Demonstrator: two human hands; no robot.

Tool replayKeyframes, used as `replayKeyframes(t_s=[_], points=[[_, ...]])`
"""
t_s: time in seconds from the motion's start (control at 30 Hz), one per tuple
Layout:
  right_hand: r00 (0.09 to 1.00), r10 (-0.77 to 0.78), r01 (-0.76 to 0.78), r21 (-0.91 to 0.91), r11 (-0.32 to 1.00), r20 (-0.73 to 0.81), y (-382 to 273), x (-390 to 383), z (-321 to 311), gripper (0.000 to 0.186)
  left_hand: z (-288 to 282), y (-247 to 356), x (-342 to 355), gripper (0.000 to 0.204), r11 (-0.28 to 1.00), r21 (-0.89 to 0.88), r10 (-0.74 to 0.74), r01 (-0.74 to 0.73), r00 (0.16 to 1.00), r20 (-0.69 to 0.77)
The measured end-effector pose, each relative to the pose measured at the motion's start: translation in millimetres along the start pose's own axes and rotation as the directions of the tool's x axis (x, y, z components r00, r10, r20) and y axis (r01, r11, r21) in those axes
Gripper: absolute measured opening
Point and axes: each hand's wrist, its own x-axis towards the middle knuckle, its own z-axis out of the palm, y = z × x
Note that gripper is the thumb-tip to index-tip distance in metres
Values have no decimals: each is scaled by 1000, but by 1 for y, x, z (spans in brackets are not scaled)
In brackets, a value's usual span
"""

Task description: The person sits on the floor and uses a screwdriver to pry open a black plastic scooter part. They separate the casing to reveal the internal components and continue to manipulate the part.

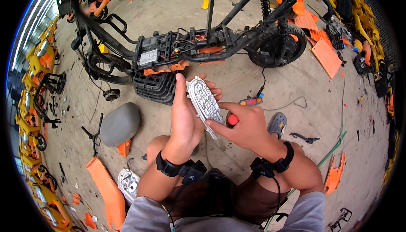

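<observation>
My left hand grips an oval white panel with a silvery, bumpy inner face and small tabs along its rim. The panel is tilted, its lower end toward my body. My right hand is closed around a red-ended handle; the rest of that tool is hidden in the palm. Thumb and forefinger of this hand touch the panel's right and lower edges. Beyond both hands stands a stripped black scooter frame with its wheels still on.
A grey scooter seat and an orange panel lie at left, beside another white oval part. A red and yellow tool lies past my right hand. Yellow scooters line the left wall; orange parts are scattered right.
</observation>
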Motion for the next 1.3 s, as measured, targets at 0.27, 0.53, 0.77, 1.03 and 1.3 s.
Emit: replayKeyframes(t_s=[0.27,0.53,0.77,1.03,1.3], points=[[990,-133,126,-125,984,-51,-2,-1,-1,51,-7,2,-2,66,1000,-24,7,-6,999,52],[1000,-28,28,-12,1000,0,6,-3,5,63,-6,-1,-4,42,994,17,107,-109,990,89],[999,48,-48,136,990,6,-3,-4,-11,49,-7,9,-10,32,980,9,194,-196,974,114],[992,-23,-15,306,952,120,1,-9,-9,36,-21,15,-9,34,973,-105,224,-205,951,214],[924,204,-344,469,813,323,-2,-9,-11,33,-17,14,-10,34,973,-83,225,-214,961,161]])
